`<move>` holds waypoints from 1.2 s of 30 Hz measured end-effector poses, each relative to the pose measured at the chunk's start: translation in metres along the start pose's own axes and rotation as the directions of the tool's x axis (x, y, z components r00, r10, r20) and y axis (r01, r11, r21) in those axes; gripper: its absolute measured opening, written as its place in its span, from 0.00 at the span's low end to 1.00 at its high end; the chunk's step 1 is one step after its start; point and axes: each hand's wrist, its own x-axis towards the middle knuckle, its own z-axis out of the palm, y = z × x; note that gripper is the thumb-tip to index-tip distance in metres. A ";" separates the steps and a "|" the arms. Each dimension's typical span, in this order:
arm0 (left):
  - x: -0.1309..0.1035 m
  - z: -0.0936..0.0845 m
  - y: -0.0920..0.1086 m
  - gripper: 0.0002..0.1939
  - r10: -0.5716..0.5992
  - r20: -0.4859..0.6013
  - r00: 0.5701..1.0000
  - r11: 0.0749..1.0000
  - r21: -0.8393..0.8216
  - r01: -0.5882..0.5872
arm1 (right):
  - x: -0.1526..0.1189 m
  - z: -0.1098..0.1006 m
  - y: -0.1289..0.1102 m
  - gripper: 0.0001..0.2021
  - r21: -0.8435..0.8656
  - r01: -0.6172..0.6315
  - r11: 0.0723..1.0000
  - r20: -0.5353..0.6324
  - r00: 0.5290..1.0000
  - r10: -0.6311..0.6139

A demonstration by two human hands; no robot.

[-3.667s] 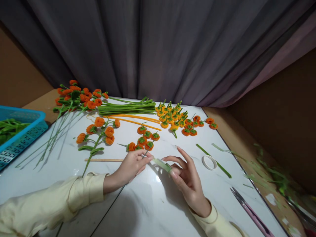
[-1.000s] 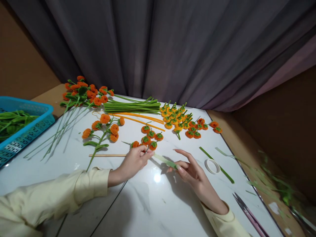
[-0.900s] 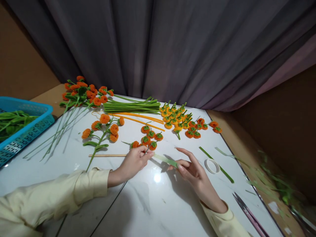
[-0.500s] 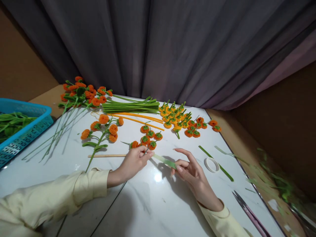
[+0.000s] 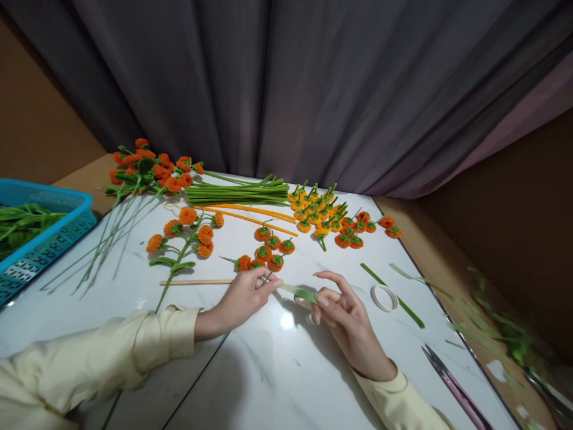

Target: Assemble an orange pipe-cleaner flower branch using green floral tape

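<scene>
My left hand is closed in a pinch on a thin dark wire, which slants down toward the table's front. A strip of pale green floral tape runs from those fingertips to my right hand. Thumb and fingers of the right hand are closed on the tape, its index finger raised and bent. Just beyond the left hand lie several orange fuzzy flower heads with green backs. Left of that hand is a green sprig bearing orange blooms, its lower stem passing under my sleeve.
A wooden stick, green pipe cleaners, yellow flower heads and finished orange flowers lie on the white table. At right are a white ring, a green strip and scissors. A blue basket stands left.
My right hand has moved slightly to the left, and the tape between the hands is a little shorter. The left hand has shifted only slightly.
</scene>
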 end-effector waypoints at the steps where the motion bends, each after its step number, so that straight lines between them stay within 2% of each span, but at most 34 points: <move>1: -0.001 0.000 0.001 0.16 -0.004 0.010 1.000 1.000 0.002 0.004 | 0.001 0.000 0.001 0.16 0.024 -0.001 1.000 0.002 1.000 0.001; 8: -0.004 0.002 -0.001 0.16 -0.008 0.077 0.997 0.999 -0.035 0.010 | 0.003 0.007 0.003 0.16 0.173 -0.037 0.984 -0.040 0.998 0.044; 15: -0.003 0.004 0.000 0.18 -0.047 0.069 0.996 0.990 -0.131 0.056 | 0.002 0.004 0.002 0.17 0.093 -0.031 0.995 -0.048 0.998 0.036; 20: -0.002 0.003 -0.002 0.17 -0.038 0.089 0.995 0.992 -0.119 0.049 | 0.002 0.002 0.003 0.18 0.081 -0.019 0.997 -0.047 0.999 0.023; 29: -0.005 0.003 -0.002 0.17 -0.025 0.130 0.991 0.987 -0.154 0.045 | 0.001 0.006 -0.002 0.17 0.070 -0.094 0.993 0.060 0.994 0.090; 36: -0.004 0.002 0.000 0.18 0.002 0.274 0.962 0.972 -0.228 0.063 | 0.000 0.005 -0.001 0.17 0.074 -0.093 0.993 0.062 0.994 0.089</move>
